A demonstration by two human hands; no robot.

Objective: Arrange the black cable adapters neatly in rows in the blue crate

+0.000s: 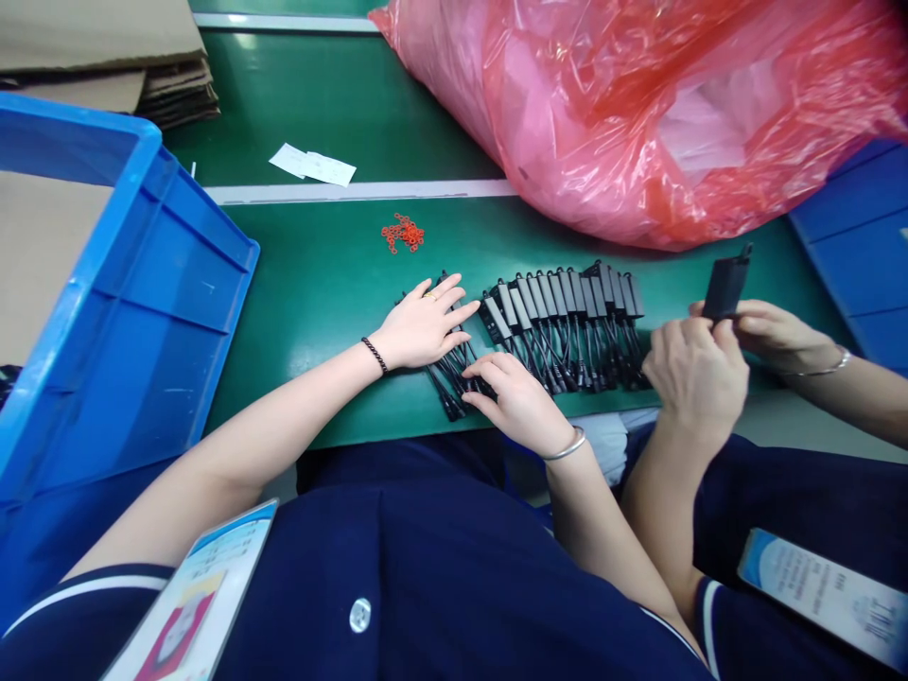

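Observation:
My left hand [429, 326] lies palm down with fingers spread over a small group of black adapters, mostly hidden beneath it. Their black cables [445, 390] run toward the table's near edge. My right hand [516, 402] is bent around part of these cables, with thumb and forefinger on either side of them. Just right of my hands, a row of black adapters [550, 295] with grey faces lies side by side, their short cables pointing toward me. A loose pile of small red rings [404, 234] sits beyond my left hand.
At right, a co-worker's hands [699, 374] hold up a black adapter [727, 284]. A large red plastic bag [638, 123] covers the back right. Blue crates [205, 265] flank the green table [298, 284]. Paper slips [316, 166] and stacked cardboard [106, 38] lie farther back.

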